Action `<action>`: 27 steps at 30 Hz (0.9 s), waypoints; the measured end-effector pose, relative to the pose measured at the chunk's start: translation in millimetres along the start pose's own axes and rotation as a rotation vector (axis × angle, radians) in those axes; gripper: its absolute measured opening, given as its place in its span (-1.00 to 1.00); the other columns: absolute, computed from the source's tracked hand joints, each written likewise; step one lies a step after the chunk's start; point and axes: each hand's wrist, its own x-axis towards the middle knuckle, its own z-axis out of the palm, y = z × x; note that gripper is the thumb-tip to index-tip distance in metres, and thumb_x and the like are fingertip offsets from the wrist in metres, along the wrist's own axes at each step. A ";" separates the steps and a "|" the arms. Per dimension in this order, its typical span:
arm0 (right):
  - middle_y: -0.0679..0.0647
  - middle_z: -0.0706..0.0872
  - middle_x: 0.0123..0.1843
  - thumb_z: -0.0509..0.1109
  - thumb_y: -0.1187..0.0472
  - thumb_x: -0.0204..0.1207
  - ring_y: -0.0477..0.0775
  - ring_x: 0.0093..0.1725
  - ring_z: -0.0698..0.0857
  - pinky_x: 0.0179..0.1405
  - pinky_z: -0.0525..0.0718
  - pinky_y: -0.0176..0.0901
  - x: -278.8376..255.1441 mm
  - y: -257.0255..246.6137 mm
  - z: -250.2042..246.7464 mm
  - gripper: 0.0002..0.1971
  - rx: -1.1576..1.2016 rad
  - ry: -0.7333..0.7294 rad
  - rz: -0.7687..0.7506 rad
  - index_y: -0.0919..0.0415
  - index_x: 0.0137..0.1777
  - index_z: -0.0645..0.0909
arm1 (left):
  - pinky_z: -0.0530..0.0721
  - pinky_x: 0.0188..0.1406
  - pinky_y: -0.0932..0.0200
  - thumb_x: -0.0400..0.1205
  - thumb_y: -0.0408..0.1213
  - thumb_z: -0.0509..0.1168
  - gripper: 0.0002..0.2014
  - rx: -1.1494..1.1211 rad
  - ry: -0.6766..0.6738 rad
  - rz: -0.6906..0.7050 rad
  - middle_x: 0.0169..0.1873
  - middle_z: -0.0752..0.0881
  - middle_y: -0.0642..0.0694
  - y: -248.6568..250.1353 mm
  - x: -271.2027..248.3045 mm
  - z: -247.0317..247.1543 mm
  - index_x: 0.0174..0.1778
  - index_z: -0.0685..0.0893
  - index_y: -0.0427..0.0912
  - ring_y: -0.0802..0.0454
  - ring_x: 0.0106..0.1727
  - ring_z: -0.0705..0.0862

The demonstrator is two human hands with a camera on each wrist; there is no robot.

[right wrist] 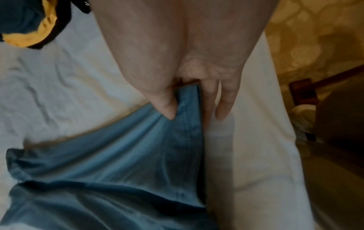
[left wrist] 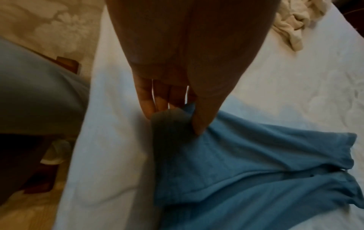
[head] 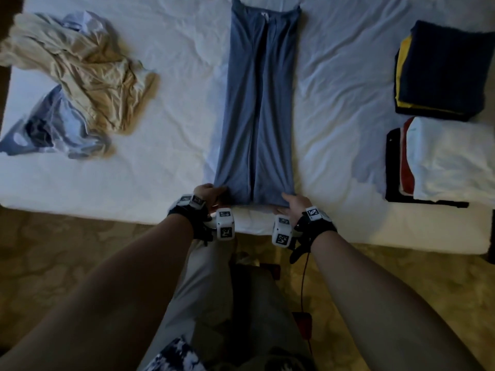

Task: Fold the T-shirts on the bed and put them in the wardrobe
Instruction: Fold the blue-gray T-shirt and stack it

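Blue T-shirt (head: 257, 108) on bed (head: 160, 183); left hand (head: 207, 194), right hand (head: 294, 203) pinching hem corners.

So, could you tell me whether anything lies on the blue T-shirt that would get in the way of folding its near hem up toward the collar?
Nothing visible does. The blue T-shirt lies bare, both hands pinching its near hem corners: left hand, right hand.
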 end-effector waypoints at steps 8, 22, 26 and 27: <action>0.21 0.58 0.29 0.50 0.41 0.42 0.27 0.18 0.68 -0.14 0.82 0.16 -3.7 12.2 5.1 -0.41 -0.085 0.064 -0.374 0.18 0.41 0.39 | 0.81 -0.26 -0.10 0.49 -0.56 0.46 -0.69 -0.274 0.101 0.153 0.02 0.63 -0.34 -14.9 -13.6 15.7 0.00 0.50 -0.24 -0.25 -0.06 0.71; 0.12 0.63 0.28 0.60 0.26 0.33 0.13 0.25 0.63 0.25 0.58 -0.17 -56.4 -55.2 4.3 -0.52 -1.170 -0.089 -0.852 0.12 0.29 0.72 | 0.56 0.06 0.24 0.37 -0.20 0.60 -0.55 0.879 0.031 0.731 0.07 0.73 -0.07 54.0 -45.6 14.0 0.18 0.74 -0.11 -0.02 0.10 0.68; 0.03 0.70 0.07 0.50 0.03 0.45 0.24 0.22 0.57 0.23 0.54 0.01 -60.5 -85.7 10.2 -0.84 -1.414 0.097 -0.967 -0.09 0.01 0.81 | 0.47 0.19 0.00 0.50 -0.07 0.49 -0.72 1.267 0.115 0.820 0.02 0.73 -0.04 94.0 -48.5 13.0 0.12 0.73 0.04 -0.16 0.24 0.52; -0.04 0.69 -0.02 0.45 -0.02 0.46 0.20 0.22 0.55 0.24 0.47 0.03 -63.2 -95.4 13.0 -0.89 -1.481 0.160 -0.998 -0.10 -0.10 0.79 | 0.39 0.21 -0.04 0.53 -0.03 0.43 -0.78 1.314 0.155 0.847 -0.02 0.73 0.02 105.0 -50.1 13.0 0.08 0.74 0.09 -0.14 0.26 0.48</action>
